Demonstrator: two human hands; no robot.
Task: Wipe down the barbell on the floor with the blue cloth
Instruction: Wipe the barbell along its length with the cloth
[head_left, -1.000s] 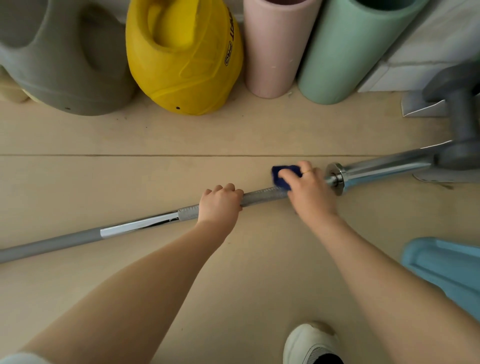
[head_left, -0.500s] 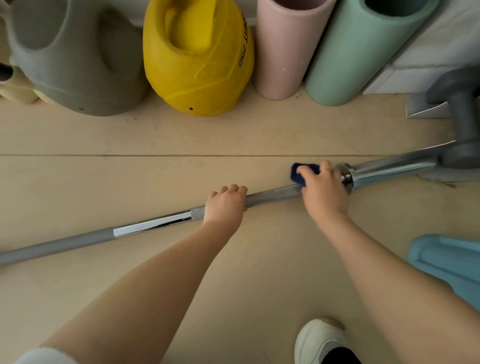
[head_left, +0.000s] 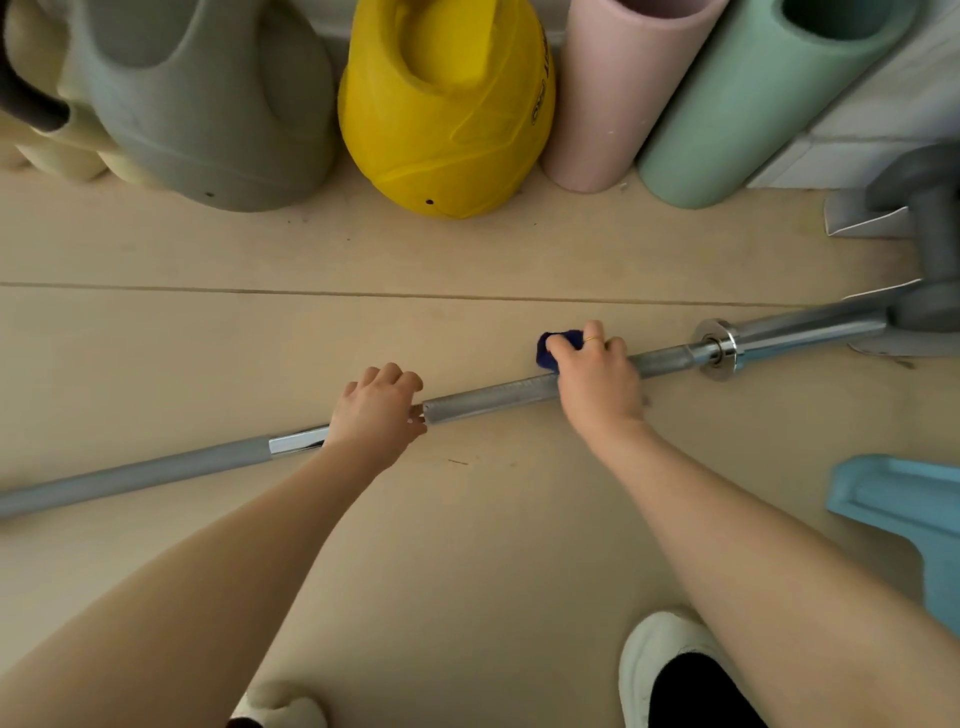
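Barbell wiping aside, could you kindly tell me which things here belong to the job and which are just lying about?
In use:
barbell
blue cloth
right hand, gripping the cloth
left hand, holding the bar

Lying about:
yellow kettlebell
grey kettlebell
pink roller
green roller

A yellow kettlebell (head_left: 447, 104) stands between a grey kettlebell (head_left: 208, 104) and a pink roller (head_left: 618, 88).

The one camera sits on my head. It looks forward and steeply down at the floor (head_left: 467, 519), close over my outstretched forearms.
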